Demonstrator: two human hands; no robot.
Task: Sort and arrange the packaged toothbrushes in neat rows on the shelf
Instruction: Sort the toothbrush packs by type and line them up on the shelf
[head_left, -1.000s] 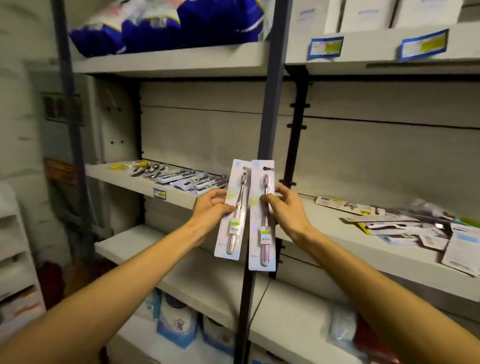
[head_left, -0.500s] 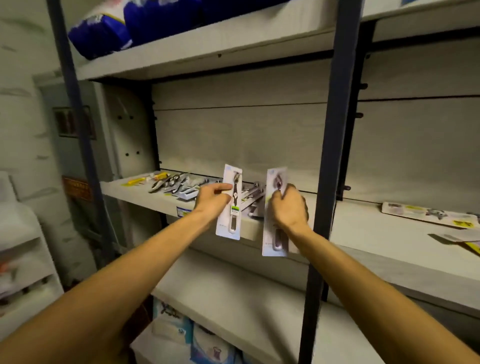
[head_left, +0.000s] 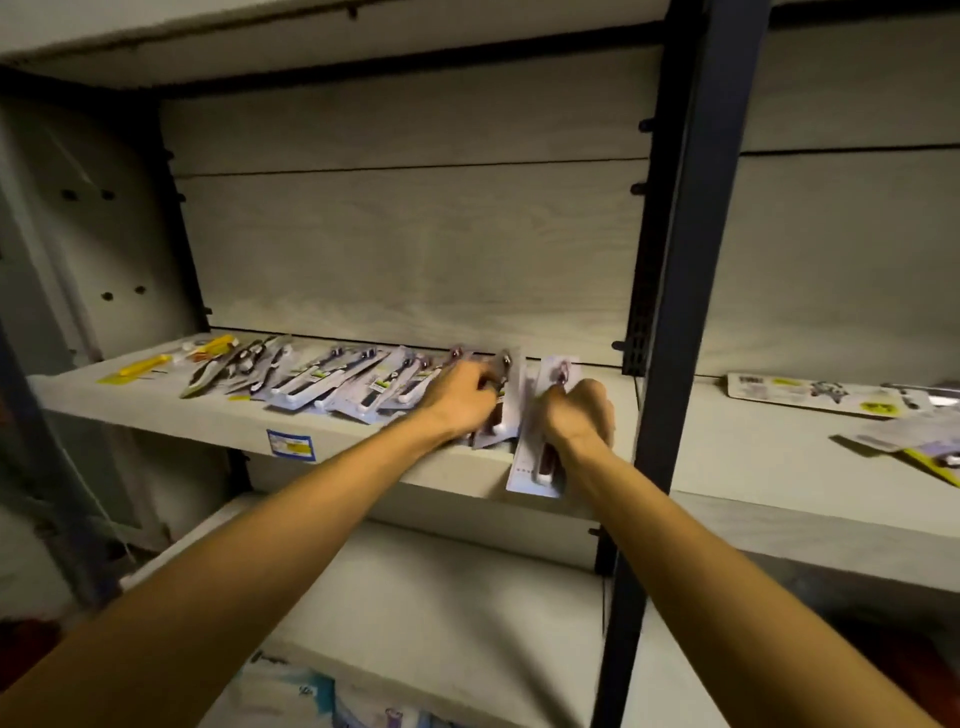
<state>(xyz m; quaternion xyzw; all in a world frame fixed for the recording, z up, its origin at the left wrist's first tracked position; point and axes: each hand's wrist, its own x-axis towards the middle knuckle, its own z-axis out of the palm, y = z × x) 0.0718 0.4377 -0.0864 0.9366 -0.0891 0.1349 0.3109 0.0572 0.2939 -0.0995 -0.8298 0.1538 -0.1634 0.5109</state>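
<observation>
Both hands clasp toothbrush packs at the shelf (head_left: 363, 447) edge: left hand (head_left: 464, 397) one pack (head_left: 503, 400), right hand (head_left: 574, 415) another (head_left: 540, 457), right of the row (head_left: 332, 379). Each should lie flat, parallel, edges aligned with its neighbours

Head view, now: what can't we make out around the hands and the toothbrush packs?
- Left hand: covers the pack it grips; handle colour unreadable.
- Right hand: hides the middle of its pack, which overhangs the shelf edge.
- Row of packs: motion blur, so count and print unclear.
- Price label: too small to read.
- Packs at right: cut off by the frame edge.
</observation>
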